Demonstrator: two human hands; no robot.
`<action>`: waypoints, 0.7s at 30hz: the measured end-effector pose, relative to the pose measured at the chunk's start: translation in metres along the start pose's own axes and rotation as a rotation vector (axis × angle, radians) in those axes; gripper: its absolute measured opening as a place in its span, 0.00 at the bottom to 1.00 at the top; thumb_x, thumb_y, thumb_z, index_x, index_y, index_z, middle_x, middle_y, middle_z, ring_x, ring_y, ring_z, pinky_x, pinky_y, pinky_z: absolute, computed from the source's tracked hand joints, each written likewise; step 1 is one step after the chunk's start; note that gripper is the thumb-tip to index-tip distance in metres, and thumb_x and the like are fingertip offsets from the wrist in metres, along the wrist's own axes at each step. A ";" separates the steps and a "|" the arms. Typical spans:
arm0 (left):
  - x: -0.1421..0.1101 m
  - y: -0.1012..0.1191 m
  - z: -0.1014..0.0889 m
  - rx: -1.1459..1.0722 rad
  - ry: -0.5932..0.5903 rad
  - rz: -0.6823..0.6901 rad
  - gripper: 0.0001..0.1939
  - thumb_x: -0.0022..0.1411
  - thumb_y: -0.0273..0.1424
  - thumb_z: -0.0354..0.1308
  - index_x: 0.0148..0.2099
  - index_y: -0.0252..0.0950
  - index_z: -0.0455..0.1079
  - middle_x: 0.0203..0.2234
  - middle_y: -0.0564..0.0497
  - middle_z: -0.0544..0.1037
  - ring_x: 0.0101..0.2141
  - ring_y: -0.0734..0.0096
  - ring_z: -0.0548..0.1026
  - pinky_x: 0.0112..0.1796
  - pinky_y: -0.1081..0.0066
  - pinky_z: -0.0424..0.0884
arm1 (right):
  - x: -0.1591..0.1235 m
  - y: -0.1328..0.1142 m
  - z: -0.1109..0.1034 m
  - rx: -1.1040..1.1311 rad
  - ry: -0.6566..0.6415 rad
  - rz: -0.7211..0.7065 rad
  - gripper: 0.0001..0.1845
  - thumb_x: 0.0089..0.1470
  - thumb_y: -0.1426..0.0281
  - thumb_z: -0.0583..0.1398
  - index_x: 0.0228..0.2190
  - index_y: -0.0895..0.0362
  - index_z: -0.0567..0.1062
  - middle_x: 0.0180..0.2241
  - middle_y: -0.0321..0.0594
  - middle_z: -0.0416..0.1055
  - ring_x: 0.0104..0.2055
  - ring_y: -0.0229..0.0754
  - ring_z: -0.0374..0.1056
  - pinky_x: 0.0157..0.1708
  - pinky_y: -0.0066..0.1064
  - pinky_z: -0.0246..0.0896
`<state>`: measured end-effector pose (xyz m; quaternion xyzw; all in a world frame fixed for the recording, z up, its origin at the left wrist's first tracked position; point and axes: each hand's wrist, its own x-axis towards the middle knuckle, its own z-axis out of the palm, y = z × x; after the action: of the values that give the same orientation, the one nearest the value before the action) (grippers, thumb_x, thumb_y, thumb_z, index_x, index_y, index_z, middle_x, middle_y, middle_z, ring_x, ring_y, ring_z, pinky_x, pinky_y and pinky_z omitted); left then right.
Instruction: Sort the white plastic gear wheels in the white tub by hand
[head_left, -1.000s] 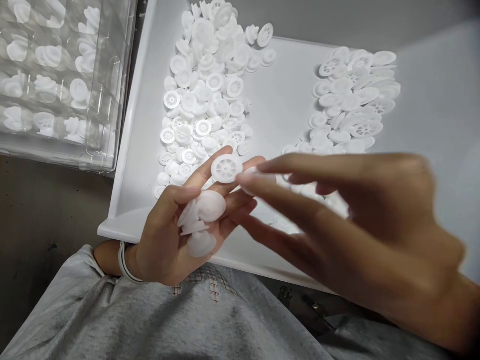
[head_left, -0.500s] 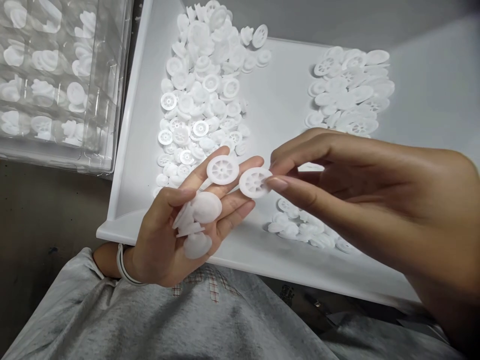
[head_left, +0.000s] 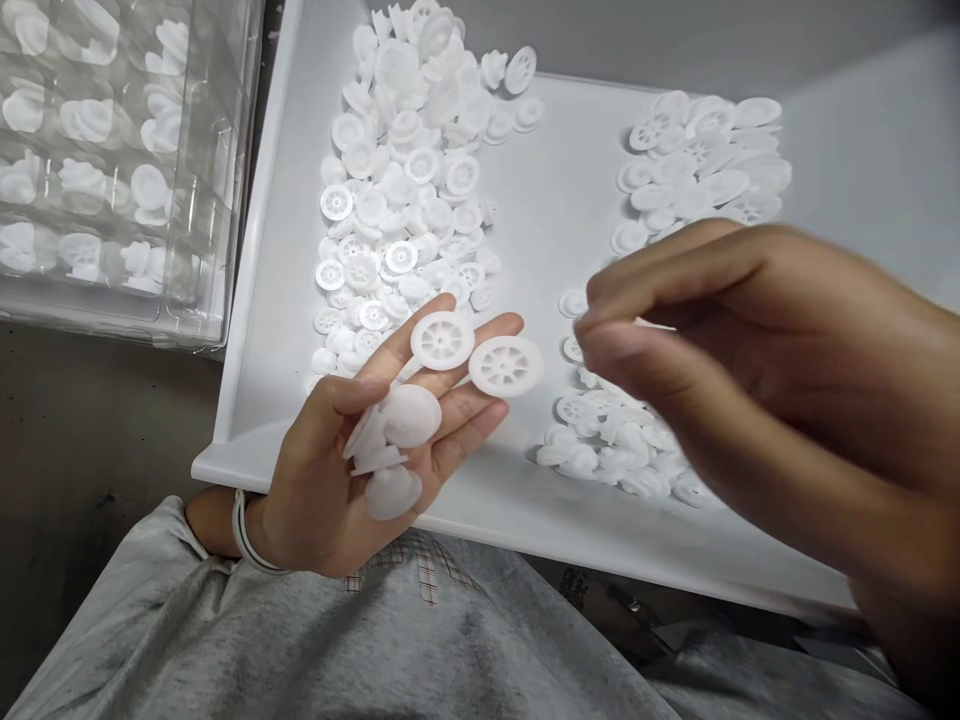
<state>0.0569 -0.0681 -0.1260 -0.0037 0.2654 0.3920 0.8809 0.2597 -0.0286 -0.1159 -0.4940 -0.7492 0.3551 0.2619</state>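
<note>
My left hand [head_left: 315, 490] is turned palm up over the near edge of the white tray [head_left: 525, 540], with several small white plastic wheels resting in it. Two spoked wheels, one [head_left: 442, 341] on the fingers and another [head_left: 506, 367] by the fingertips, face up. Smooth-backed wheels [head_left: 412, 416] sit in the palm under the thumb, partly overlapping. To the right, my right hand [head_left: 720, 370] is slightly blurred, thumb and forefinger together, and I see nothing between them. It is apart from the left hand and covers part of a pile of wheels [head_left: 615, 435].
A big heap of white wheels [head_left: 405, 190] fills the tray's left part. Another pile [head_left: 705, 160] lies at the back right. Outside the tray, at upper left, stands a clear plastic box [head_left: 112, 170] with compartments holding white parts.
My right hand has let go of the spoked wheel, leaving it at my left fingertips, and has moved right and slightly up. My left hand has hardly moved.
</note>
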 end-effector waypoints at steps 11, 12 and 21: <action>0.002 -0.002 -0.002 -0.014 -0.048 0.003 0.39 0.68 0.35 0.44 0.77 0.44 0.34 0.65 0.55 0.69 0.70 0.63 0.57 0.71 0.56 0.49 | -0.003 0.004 0.002 -0.132 -0.103 -0.218 0.13 0.64 0.65 0.62 0.50 0.48 0.71 0.41 0.38 0.64 0.39 0.38 0.66 0.35 0.33 0.68; 0.002 -0.002 -0.002 -0.012 -0.049 -0.005 0.39 0.68 0.35 0.44 0.77 0.44 0.34 0.66 0.55 0.68 0.70 0.63 0.56 0.71 0.56 0.48 | -0.003 0.005 0.002 -0.129 -0.097 -0.233 0.12 0.64 0.64 0.62 0.49 0.48 0.71 0.41 0.39 0.64 0.39 0.38 0.66 0.34 0.33 0.68; 0.004 -0.002 -0.002 -0.019 -0.049 -0.001 0.41 0.66 0.35 0.46 0.77 0.42 0.36 0.63 0.54 0.72 0.69 0.61 0.60 0.72 0.56 0.48 | 0.002 0.003 0.002 -0.062 -0.112 -0.234 0.11 0.64 0.64 0.62 0.47 0.47 0.72 0.39 0.37 0.67 0.38 0.38 0.65 0.32 0.35 0.65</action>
<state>0.0593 -0.0674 -0.1297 -0.0026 0.2401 0.3939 0.8872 0.2595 -0.0266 -0.1196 -0.3904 -0.8257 0.3261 0.2438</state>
